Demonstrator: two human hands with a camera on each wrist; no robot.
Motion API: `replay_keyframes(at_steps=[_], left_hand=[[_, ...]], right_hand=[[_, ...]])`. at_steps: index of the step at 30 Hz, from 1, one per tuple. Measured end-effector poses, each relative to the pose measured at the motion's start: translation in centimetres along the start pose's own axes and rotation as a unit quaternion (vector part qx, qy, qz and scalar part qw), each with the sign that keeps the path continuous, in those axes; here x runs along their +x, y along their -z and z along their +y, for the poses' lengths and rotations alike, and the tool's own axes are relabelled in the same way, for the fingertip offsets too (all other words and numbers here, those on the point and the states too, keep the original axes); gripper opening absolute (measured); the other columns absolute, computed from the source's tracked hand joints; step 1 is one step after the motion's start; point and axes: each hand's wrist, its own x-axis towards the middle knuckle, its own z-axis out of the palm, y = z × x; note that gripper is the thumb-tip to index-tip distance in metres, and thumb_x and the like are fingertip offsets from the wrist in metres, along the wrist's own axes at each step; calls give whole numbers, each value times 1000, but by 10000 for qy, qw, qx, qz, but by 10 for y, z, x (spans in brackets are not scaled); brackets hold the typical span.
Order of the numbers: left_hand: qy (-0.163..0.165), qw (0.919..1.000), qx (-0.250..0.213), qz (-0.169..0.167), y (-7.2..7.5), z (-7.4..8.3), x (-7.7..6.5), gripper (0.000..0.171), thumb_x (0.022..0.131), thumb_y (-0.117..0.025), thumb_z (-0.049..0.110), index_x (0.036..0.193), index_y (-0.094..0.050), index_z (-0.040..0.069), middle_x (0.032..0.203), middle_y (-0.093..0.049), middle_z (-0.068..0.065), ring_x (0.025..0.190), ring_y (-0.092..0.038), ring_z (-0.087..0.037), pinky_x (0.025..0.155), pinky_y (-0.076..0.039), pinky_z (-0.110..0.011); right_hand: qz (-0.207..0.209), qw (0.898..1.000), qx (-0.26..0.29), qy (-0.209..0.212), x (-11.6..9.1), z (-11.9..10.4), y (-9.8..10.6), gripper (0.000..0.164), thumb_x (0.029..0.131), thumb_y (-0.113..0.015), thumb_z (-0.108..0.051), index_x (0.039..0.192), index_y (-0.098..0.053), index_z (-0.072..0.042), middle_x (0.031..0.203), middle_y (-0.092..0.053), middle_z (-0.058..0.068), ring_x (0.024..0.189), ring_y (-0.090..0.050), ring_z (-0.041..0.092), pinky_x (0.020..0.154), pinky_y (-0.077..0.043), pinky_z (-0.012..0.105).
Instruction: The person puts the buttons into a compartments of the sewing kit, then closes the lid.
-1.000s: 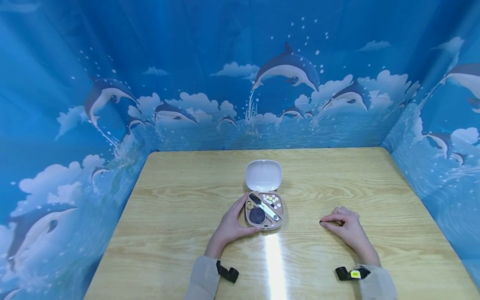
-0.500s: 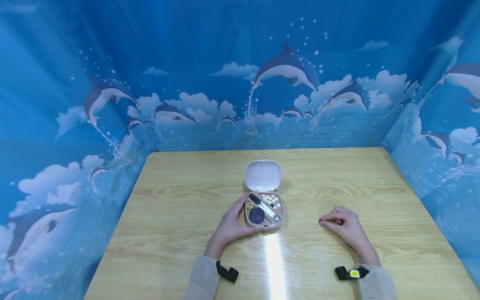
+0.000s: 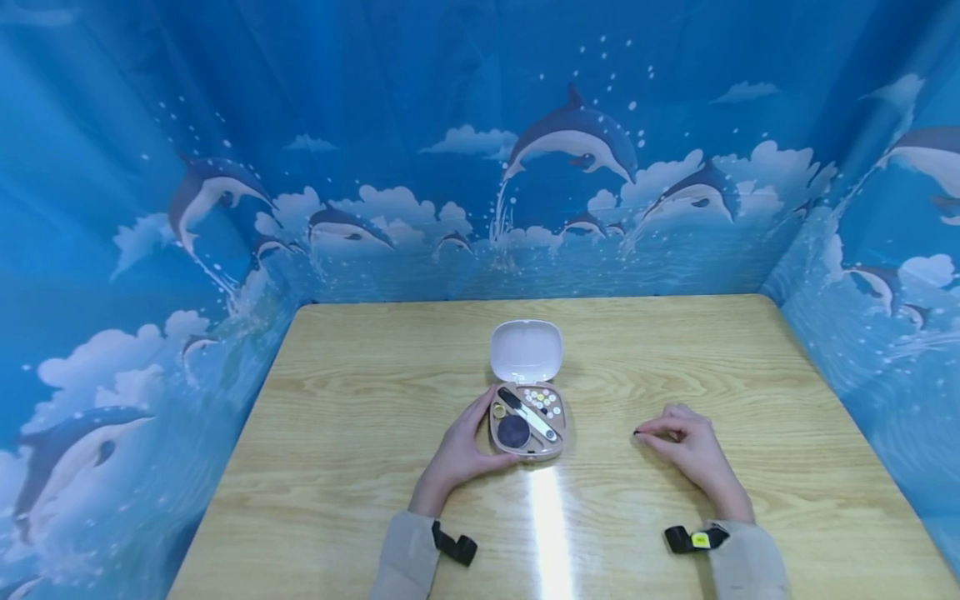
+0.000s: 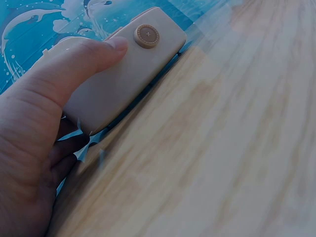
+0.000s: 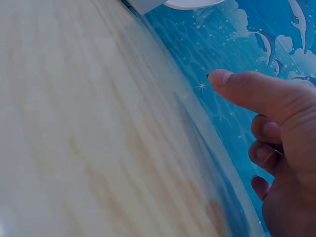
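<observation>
A beige sewing box (image 3: 565, 433) stands on the table with its white lid (image 3: 527, 352) raised at the back. My left hand (image 3: 459, 454) grips the box from the left, the thumb along its front, by a round clasp (image 4: 147, 36) in the left wrist view. Inside are a dark purple disc (image 3: 513, 432), a gold ring-shaped piece (image 3: 499, 411), a slim black-and-white tool (image 3: 528, 414) and several small, mostly white buttons (image 3: 542, 398). To the right of the box, my right hand (image 3: 693, 450) pinches a tiny black piece (image 3: 636, 432) between thumb and forefinger; its kind is too small to tell.
The wood-grain table (image 3: 360, 375) carries the box near its middle. A blue dolphin-print curtain (image 3: 420, 200) hangs behind it and on both sides. A bright light reflection (image 3: 550, 525) runs down the tabletop in front of the box.
My right hand, still pinching the black piece, has shifted slightly left towards the box. The left hand and the box have stayed in place.
</observation>
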Motion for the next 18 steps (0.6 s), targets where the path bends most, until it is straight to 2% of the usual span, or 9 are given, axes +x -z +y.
replay_keyframes(at_steps=[5, 13, 18], left_hand=[[29, 10000, -6, -2, 0, 0, 0, 122, 62, -87, 61, 159, -24, 24, 160, -30, 3, 145, -31, -25, 117, -27, -52], [89, 10000, -35, -21, 0, 0, -1, 122, 61, -86, 62, 159, -24, 25, 160, -29, 3, 145, -30, -25, 117, -26, -53], [40, 10000, -20, -15, 0, 0, 0, 122, 61, -86, 62, 159, -24, 24, 160, -29, 3, 145, -30, -25, 117, -26, -53]], right_hand=[[28, 9999, -12, 106, 5, -3, -2, 21, 74, -84, 0, 86, -80, -17, 64, -40, -6, 66, -36, 9, 56, -31, 27], [1, 9997, 6, 262, 15, -11, -7, 17, 77, -84, -3, 88, -80, -15, 65, -41, -4, 65, -34, 10, 55, -30, 27], [-1, 9996, -120, 246, 22, -16, -11, 16, 78, -83, -6, 88, -80, -17, 66, -44, -5, 66, -35, 10, 56, -30, 27]])
